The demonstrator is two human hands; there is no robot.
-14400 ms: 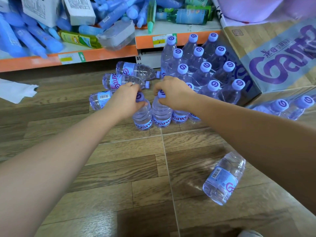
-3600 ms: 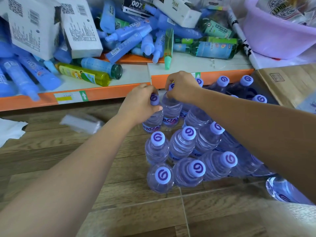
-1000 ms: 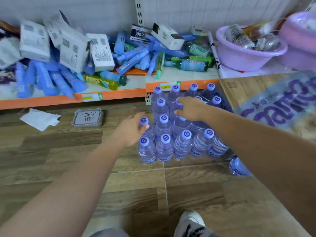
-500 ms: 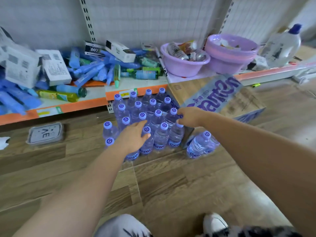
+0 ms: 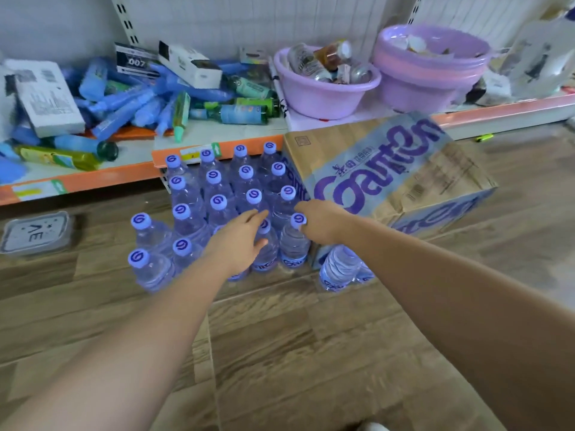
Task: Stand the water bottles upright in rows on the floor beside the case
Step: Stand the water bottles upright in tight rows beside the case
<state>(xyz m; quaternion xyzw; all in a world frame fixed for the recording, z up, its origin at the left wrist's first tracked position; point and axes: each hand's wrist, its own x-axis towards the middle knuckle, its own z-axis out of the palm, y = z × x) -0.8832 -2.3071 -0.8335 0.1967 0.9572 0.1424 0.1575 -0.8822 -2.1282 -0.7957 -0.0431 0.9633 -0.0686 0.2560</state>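
Note:
Clear water bottles (image 5: 214,204) with purple caps stand upright in rows on the wood floor, left of the tipped cardboard case (image 5: 389,178). Two more upright bottles (image 5: 146,244) stand at the block's left front. My left hand (image 5: 239,241) lies over the front-row caps with its fingers spread and grips nothing. My right hand (image 5: 320,222) is curled against the cap of the front right bottle (image 5: 294,244); whether it grips the neck is hidden. Another bottle (image 5: 339,269) sits at the case's front corner, its cap hidden behind my right forearm.
A low orange-edged shelf (image 5: 93,178) behind the bottles holds blue tubes and white boxes. Two purple basins (image 5: 326,88) sit on the shelf to the right. A grey lidded container (image 5: 34,233) lies on the floor at the left. My shoe tip (image 5: 373,427) shows at the bottom edge.
The view has pulled back and swung right since a second ago. My left hand has slid from the block's left edge onto the front-row caps. My right hand has drawn back to the front right bottle.

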